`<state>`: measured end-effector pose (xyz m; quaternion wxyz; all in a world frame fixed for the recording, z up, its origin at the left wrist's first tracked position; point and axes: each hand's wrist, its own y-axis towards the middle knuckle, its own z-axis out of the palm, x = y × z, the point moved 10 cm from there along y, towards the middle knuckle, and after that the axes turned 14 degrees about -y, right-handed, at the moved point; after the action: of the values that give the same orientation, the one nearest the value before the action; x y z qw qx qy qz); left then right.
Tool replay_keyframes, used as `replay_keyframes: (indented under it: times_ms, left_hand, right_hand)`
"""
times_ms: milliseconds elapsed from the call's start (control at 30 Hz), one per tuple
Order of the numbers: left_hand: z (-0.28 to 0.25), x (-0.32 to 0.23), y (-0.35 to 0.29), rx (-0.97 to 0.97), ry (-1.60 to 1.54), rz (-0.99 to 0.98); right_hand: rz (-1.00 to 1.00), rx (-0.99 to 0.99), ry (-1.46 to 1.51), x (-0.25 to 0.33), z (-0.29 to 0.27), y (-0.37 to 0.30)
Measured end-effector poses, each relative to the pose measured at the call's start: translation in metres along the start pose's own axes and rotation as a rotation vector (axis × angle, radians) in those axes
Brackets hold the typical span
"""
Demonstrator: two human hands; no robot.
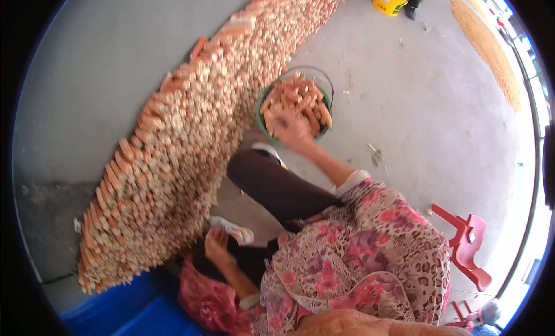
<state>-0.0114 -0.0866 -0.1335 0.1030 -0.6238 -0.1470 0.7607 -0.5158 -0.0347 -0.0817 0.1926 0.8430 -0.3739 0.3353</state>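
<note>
My right hand reaches over the near rim of a green bucket heaped with bare corn cobs. Motion smears its fingers among the cobs, so a grip does not show. Low on the left, my left hand hangs by my dark trouser leg, close to a white shoe. Its fingers look stretched out, and nothing shows in them. Along the left side runs a long stack of corn cobs, laid closely with their ends facing me; the bucket stands against its right side.
A blue sheet or surface lies at the lower left. On the right stands a small red plastic stool. Farther off are a yellow bucket, a person's dark leg and a spread of grain. Husk scraps litter the concrete floor.
</note>
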Motion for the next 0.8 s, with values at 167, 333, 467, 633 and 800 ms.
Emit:
replay_keyframes:
  times_ms: [167,333,467,633,800]
  left_hand:
    - [0.028,0.079,-0.031,-0.020,-0.049,-0.246]
    - [0.011,0.108,-0.020,-0.095,0.040,-0.338]
    - [0.011,0.121,-0.009,-0.063,0.077,-0.386]
    - [0.040,0.138,-0.010,0.035,0.152,-0.390]
    - [0.037,0.153,-0.009,0.084,0.231,-0.370]
  right_hand:
    - [0.224,0.104,-0.183,-0.157,-0.021,-0.039]
    - [0.277,0.100,-0.371,-0.195,-0.018,-0.057]
    - [0.166,-0.073,-0.465,-0.130,-0.035,-0.017]
    - [0.258,0.163,-0.693,-0.149,-0.004,0.044]
    - [0.273,0.279,-0.964,-0.164,0.025,0.053]
